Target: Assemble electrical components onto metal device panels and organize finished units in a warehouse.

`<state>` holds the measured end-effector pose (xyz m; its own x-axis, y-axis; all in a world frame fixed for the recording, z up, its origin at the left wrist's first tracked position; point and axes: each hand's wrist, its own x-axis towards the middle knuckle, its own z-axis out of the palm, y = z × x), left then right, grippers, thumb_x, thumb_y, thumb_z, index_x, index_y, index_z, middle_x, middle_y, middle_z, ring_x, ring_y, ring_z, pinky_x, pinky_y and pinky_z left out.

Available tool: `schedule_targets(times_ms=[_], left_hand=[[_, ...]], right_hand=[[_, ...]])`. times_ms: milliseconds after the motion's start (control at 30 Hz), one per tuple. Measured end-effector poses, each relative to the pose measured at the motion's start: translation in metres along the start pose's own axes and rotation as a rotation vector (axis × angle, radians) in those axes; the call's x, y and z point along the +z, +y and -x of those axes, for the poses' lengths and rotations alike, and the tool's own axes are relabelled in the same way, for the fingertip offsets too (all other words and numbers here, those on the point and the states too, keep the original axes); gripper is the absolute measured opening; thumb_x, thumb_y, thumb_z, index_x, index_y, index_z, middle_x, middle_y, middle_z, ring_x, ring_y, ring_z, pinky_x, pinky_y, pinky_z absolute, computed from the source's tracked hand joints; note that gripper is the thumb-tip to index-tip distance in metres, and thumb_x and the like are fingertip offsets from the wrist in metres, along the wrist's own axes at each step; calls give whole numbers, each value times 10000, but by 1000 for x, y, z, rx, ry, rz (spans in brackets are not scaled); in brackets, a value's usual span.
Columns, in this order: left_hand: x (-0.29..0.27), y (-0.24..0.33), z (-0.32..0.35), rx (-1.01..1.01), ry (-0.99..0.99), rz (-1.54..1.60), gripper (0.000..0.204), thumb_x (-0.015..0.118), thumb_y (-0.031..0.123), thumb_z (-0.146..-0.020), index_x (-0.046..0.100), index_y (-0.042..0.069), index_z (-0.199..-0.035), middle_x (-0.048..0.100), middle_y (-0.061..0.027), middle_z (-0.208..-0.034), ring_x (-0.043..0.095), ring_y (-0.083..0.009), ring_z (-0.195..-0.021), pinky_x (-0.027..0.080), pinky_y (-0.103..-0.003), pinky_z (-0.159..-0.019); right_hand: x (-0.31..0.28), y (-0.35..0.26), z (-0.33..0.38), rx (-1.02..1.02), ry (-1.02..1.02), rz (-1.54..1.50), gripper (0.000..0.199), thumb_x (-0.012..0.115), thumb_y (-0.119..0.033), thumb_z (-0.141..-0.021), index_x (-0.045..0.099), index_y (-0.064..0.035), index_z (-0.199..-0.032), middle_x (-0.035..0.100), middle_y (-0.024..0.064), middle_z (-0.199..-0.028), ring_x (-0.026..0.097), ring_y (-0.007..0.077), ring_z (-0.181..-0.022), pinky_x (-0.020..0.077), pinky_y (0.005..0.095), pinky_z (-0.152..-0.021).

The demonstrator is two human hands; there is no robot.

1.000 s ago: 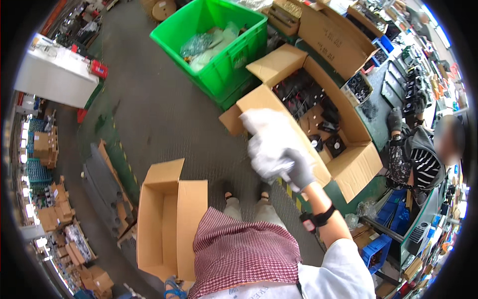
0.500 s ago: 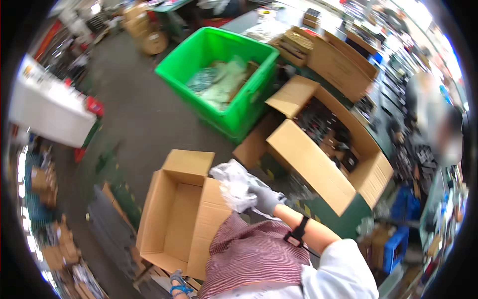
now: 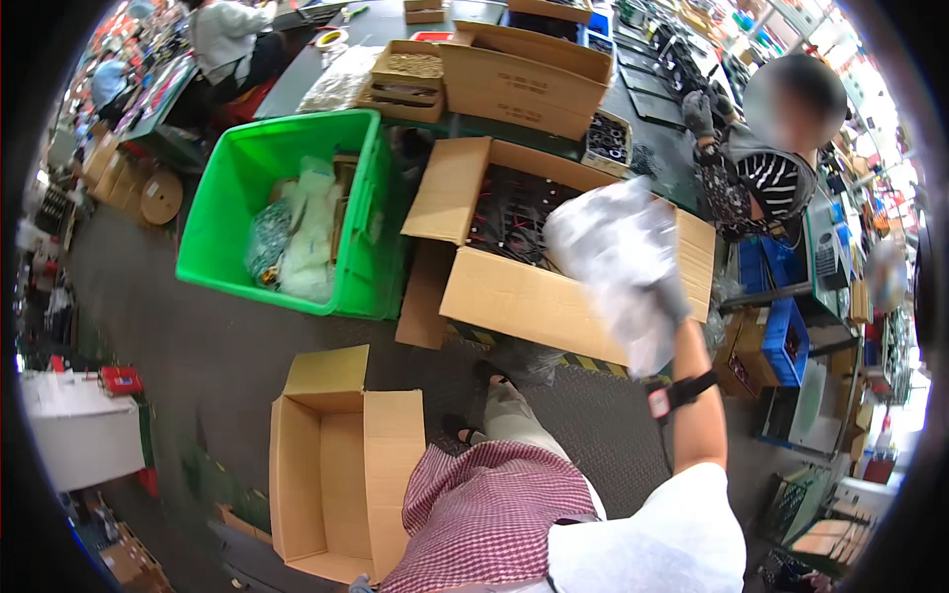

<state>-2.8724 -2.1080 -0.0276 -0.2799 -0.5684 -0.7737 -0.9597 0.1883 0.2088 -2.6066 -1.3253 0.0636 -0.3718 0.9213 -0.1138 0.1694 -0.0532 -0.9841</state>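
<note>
My right hand [image 3: 670, 299], in a grey glove, is closed on a crumpled, whitish see-through plastic bag [image 3: 615, 247]. The bag is raised over the right part of an open cardboard carton [image 3: 534, 296], partly covering it. Dark parts with bits of red [image 3: 509, 212] fill that carton. Only a small grey bit of my left hand [image 3: 361, 584] shows at the lower edge, by the near end of a second open carton [image 3: 343, 484]; its fingers cannot be made out. No contents show inside this second carton.
A green bin [image 3: 361, 212] holding plastic bags stands left of the filled carton. Behind, a workbench carries cardboard boxes [image 3: 524, 84] and a tray of small parts [image 3: 606, 138]. A gloved co-worker [image 3: 776, 168] sits at the right, near blue crates [image 3: 786, 341].
My right hand has carried the plastic bag up and rightward, from beside the second carton to over the filled one. My view has turned right, and my left hand has mostly left the picture.
</note>
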Motion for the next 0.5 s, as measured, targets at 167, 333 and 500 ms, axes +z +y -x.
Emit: schedule_targets(times_ms=[167,333,500], left_hand=[[53,60,45,48,59,-101,265,579,172,-852,575,15,-1066,648,-152,-923,638,-305,-752,550,-445,-593],[80,78,80,45,164,-175,263,578,168,-852,579,8,-1060,649,-150,-918,639,-301,-751,548,-436,-597],[74,72,103,4,257,-201,260,578,164,-851,583,1,-1054,650,-149,-912,641,-298,-750,545,-428,-602]], right_hand=[[-96,5,-104,158,-174,1300,251,579,-67,-724,657,-11,-956,687,160,-890,658,292,-835,526,363,-739],[-50,151,-130,581,-981,2098,413,622,-196,-760,637,-145,-1170,641,111,-1160,630,304,-1030,509,408,-832],[-18,231,-130,749,-1182,1766,430,558,-295,-835,575,-180,-1249,580,82,-1266,571,287,-1135,458,383,-930]])
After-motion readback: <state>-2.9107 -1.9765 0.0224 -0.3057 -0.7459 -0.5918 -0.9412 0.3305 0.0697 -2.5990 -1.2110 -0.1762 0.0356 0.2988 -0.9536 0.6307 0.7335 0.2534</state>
